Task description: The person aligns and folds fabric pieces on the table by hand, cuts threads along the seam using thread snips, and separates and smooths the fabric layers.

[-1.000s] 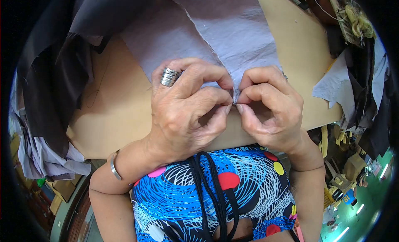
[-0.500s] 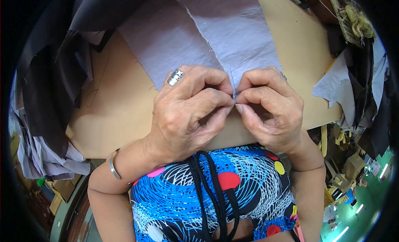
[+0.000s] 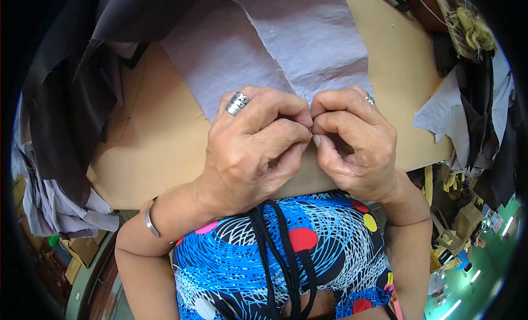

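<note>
Two lavender cloth panels [image 3: 311, 42] lie on the tan work surface, meeting along a frayed seam line that runs down to my fingers. My left hand [image 3: 256, 141], wearing a wide silver ring, pinches the near edge of the cloth at that line. Right against it, my right hand [image 3: 360, 138], also ringed, is closed in a pinch on the same edge. The fingertips of both hands touch or nearly touch. The pinched bit of cloth is mostly hidden by the fingers, and I cannot make out any small tool there.
Dark cloth [image 3: 69, 116] is heaped at the left, with more lavender cloth [image 3: 63, 210] below it. Dark and pale scraps [image 3: 467, 111] hang over the right edge of the tan work surface [image 3: 154, 160]. A loose dark thread lies at the left. Yellowish fibres [image 3: 473, 28] sit at upper right.
My fingertips have drawn closer together and my right hand has rolled slightly, showing its ring more. A thin dark line that stood between the fingers is now mostly hidden.
</note>
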The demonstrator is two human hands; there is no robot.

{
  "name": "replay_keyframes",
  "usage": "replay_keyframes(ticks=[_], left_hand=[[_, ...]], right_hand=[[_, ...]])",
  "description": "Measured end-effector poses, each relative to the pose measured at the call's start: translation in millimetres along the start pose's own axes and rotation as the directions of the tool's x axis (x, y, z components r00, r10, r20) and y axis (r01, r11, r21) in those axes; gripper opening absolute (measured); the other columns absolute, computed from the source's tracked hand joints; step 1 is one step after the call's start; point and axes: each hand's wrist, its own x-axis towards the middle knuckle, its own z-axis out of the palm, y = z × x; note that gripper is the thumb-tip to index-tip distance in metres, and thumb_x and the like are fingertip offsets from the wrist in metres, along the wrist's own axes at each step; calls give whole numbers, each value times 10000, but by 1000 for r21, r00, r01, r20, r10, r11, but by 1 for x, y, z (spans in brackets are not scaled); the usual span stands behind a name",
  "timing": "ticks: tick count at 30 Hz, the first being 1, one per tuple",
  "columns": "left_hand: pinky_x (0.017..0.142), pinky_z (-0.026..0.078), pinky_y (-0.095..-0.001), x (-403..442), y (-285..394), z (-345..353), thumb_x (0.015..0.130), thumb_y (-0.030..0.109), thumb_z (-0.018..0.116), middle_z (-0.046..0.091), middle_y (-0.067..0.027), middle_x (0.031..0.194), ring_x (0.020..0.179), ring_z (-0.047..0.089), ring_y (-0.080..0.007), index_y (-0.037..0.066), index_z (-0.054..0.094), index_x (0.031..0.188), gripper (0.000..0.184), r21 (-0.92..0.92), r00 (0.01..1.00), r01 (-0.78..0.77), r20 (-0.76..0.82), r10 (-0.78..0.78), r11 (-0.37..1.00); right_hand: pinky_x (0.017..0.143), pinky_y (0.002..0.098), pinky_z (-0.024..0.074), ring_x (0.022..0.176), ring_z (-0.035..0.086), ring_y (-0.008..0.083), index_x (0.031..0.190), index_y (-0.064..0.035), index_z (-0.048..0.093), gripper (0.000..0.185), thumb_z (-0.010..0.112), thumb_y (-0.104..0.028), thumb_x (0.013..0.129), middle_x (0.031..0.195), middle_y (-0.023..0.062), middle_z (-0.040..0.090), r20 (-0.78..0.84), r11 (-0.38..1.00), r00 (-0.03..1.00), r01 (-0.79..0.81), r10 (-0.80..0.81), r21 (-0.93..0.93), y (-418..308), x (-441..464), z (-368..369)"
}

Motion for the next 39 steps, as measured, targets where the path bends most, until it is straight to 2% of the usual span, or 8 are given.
replay_keyframes(ticks=[8,17,20,23,32,35,39], left_hand=[[721,454,-301,-2,-1,-4,649,-67,692,595,-85,903,858,566,-203,26,657,796,177,-122,995,95,31,-92,988],[730,431,-303,-1,-1,-4,637,-67,697,600,-78,899,854,563,-208,32,660,796,191,-81,998,54,25,-52,995],[737,430,-308,-1,-3,-1,618,-67,700,604,-74,891,841,568,-217,38,656,791,207,-44,1000,-9,-11,8,999],[730,434,-318,1,-4,-1,598,-64,705,605,-73,888,829,574,-224,43,653,787,223,-15,999,-49,1,49,999],[705,448,-319,1,-2,1,598,-67,698,606,-64,884,838,572,-222,43,644,762,205,-31,1000,9,-16,-10,999],[661,454,-337,2,-3,4,561,-57,678,600,-50,846,768,584,-229,44,592,724,210,-26,997,-19,-79,17,999],[676,456,-323,2,-4,2,585,-65,685,602,-60,861,791,578,-221,38,613,736,196,-40,998,2,-66,-5,999]], right_hand=[[603,325,444,706,554,244,725,-7,564,194,658,76,578,856,93,588,23,996,998,-57,56,67,0,-1,-6],[605,329,439,702,551,240,720,-24,570,182,674,60,596,844,85,588,29,996,997,-67,66,56,-1,-2,-6],[615,336,427,701,548,238,714,-28,561,177,655,60,593,839,80,585,29,997,998,-62,61,48,0,-1,-4],[637,308,447,722,556,222,741,11,578,158,634,89,617,860,106,594,78,999,996,-49,47,21,-1,1,-7],[652,317,451,725,556,236,747,16,559,169,603,97,606,860,117,588,85,1000,996,-21,22,-18,-1,1,-5],[640,349,417,709,547,247,729,-17,543,193,602,75,571,849,90,580,18,999,999,-36,35,29,2,-2,-1],[614,339,428,703,547,251,728,-11,543,193,608,81,572,849,98,580,11,998,999,-48,47,29,2,-2,-2]])
